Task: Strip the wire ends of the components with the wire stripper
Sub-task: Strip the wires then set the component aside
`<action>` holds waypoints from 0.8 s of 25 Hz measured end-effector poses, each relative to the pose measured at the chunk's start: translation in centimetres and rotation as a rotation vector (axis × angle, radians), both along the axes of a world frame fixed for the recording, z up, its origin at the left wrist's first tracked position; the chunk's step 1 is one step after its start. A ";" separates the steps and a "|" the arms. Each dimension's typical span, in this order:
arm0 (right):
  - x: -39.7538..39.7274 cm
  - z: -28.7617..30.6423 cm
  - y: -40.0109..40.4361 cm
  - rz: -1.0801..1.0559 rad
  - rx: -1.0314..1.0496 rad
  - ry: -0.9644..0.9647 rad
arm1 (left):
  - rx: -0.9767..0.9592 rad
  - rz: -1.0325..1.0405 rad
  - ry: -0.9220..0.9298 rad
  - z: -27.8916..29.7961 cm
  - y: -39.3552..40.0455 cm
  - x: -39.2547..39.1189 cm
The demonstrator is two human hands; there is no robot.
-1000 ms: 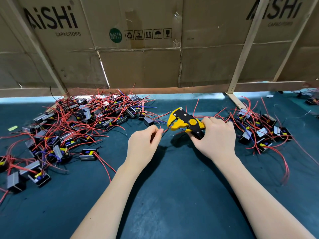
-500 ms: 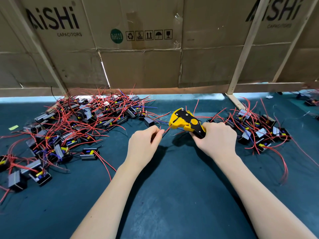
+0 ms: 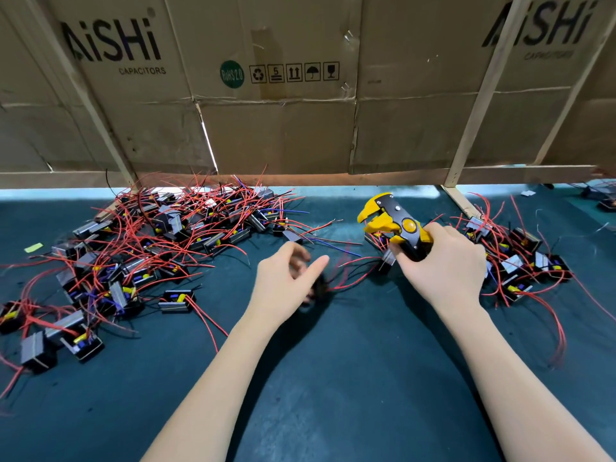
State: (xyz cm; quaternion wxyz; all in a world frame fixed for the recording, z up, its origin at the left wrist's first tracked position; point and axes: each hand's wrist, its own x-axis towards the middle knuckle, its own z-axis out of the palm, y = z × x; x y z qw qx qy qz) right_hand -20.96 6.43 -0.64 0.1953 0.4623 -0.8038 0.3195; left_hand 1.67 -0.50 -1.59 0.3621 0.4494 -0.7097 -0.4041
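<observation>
My right hand (image 3: pixel 446 265) grips the handles of the yellow and black wire stripper (image 3: pixel 395 225). Its jaws are lifted off the table, point up and to the left, and hold no wire. My left hand (image 3: pixel 283 281) is motion-blurred, with thumb and index finger spread apart. Just right of its fingers is a blurred dark component (image 3: pixel 318 288), its red wires (image 3: pixel 353 278) trailing toward the stripper. I cannot see any finger gripping it.
A large tangle of black components with red wires (image 3: pixel 160 248) covers the left of the dark green table (image 3: pixel 333 378). A smaller pile (image 3: pixel 520 261) lies to the right, behind my right hand. A cardboard wall (image 3: pixel 266 135) on wooden posts (image 3: pixel 480 95) closes the back.
My left hand's pinch on the wire has opened and the hand has dropped lower. My right hand has lifted the stripper up and to the right, away from the wire end.
</observation>
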 end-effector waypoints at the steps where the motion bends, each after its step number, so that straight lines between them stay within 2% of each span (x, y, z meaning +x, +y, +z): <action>1: -0.1 0.1 0.1 -0.007 -0.006 -0.022 | 0.087 -0.170 0.130 0.1 0.5 -0.4; 2: -0.2 0.3 0.1 -0.013 -0.017 -0.041 | 0.079 -0.290 0.168 0.0 0.7 -0.7; 4: -0.2 0.6 0.2 -0.016 -0.065 -0.072 | -0.154 -0.277 0.097 0.1 0.2 -0.5; 6: 0.0 0.9 0.4 0.008 -0.140 -0.126 | -0.438 0.031 0.014 0.2 -1.7 0.7; 8: 0.2 1.4 0.6 0.144 -0.232 -0.271 | -0.578 0.453 -0.233 0.0 -3.6 3.1; 10: 0.8 1.9 0.8 0.421 -0.266 -0.488 | -0.458 0.704 -0.495 -0.4 -5.0 5.0; 12: 1.8 2.5 1.1 0.735 -0.155 -0.680 | -0.334 0.709 -0.654 -1.1 -5.5 5.5; 13: 2.4 2.5 1.3 0.854 -0.056 -0.701 | -0.331 0.689 -0.707 -1.3 -5.5 5.5; 15: 3.5 2.2 1.4 0.964 0.126 -0.602 | -0.356 0.678 -0.755 -1.4 -5.5 5.5; 17: 4.2 1.7 1.3 0.986 0.256 -0.455 | -0.342 0.711 -0.781 -1.3 -5.7 5.7; 20: 4.0 1.1 0.7 0.896 0.341 -0.185 | -0.330 0.714 -0.736 -1.2 -5.5 6.0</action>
